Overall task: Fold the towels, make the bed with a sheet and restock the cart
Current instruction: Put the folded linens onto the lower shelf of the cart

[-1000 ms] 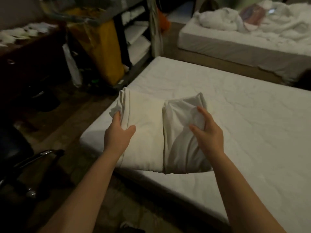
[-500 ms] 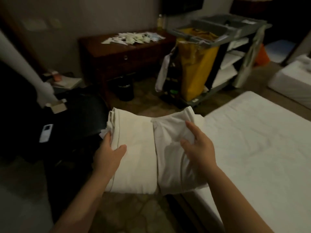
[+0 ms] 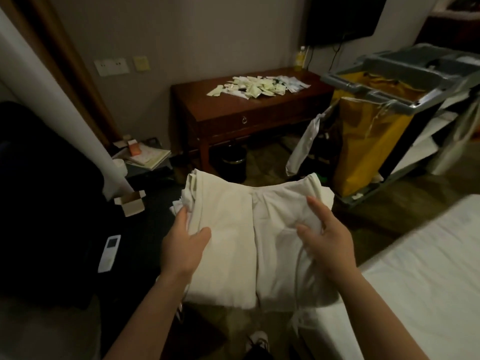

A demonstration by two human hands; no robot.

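Since a second ago the folded linen (image 3: 233,237) has come up off the bed (image 3: 420,287), where it lay flat. It now hangs over the floor, and the view has swung away from the mattress toward the wall.

Head view: the linen is two white bundles side by side with a seam between them, carried in both hands. The left hand (image 3: 183,249) is clamped on the left bundle's outer edge. Its thumb lies on top and its fingers (image 3: 181,216) curl round the layered edge. The right hand (image 3: 330,242) grips the right bundle, with the thumb and one straight finger pressing on top. Its other fingers (image 3: 322,226) are tucked into the cloth, and how far under they reach cannot be told.

Beyond the fingers stands a dark wooden surface (image 3: 259,118) with one drawer, and a heap of pale sachets (image 3: 259,85) is spread on it. A dark bin (image 3: 233,161) sits under it. Beyond and to the right of the right fingers is the cart (image 3: 389,74), with a grey top tray and a yellow bag (image 3: 368,144) hanging from it. The bed lies to the right of the right hand and below it, just beside the linen's lower right corner. Left of the left fingers a white remote (image 3: 109,253) rests on something dark, and a small open cardboard box (image 3: 130,206) sits further out.
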